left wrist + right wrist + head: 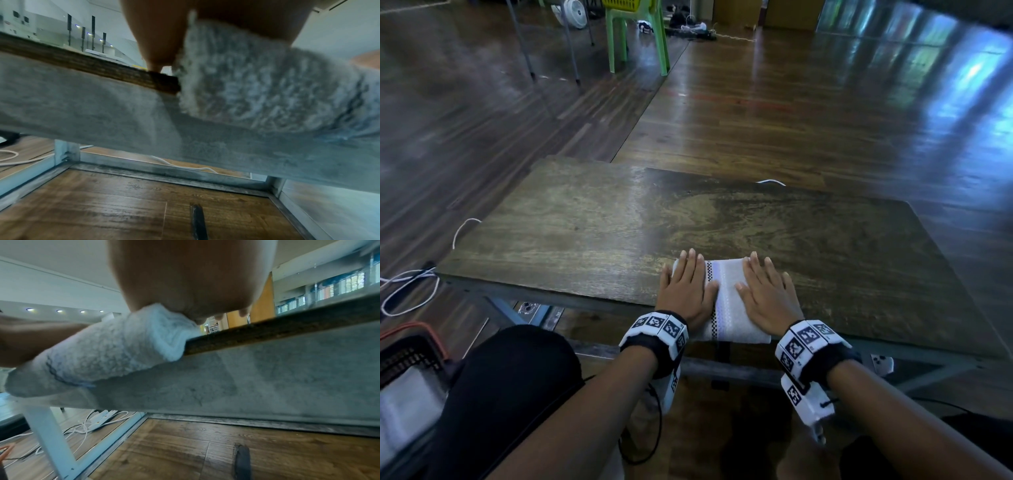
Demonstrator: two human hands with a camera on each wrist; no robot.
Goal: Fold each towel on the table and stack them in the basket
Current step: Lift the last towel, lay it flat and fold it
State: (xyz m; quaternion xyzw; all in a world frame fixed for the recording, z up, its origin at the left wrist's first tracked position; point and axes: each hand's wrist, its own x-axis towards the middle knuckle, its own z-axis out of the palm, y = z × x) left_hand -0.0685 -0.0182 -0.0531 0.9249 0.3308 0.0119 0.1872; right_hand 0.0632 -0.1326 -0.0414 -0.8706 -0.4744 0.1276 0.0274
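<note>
Dark wooden table (592, 222) on glossy wood-plank floor (808, 113), green chair (637, 37) beyond.

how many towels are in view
2. One folded towel lies at the table's near edge under the left hand and right hand. Another is in the basket at lower left; more may be hidden there.

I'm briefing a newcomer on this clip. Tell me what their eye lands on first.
First, the two hands pressed flat on a folded white towel at the table's near edge: left hand on its left half, right hand on its right. Next, the black basket at lower left, beside the person's knee, with white cloth already inside.
</note>
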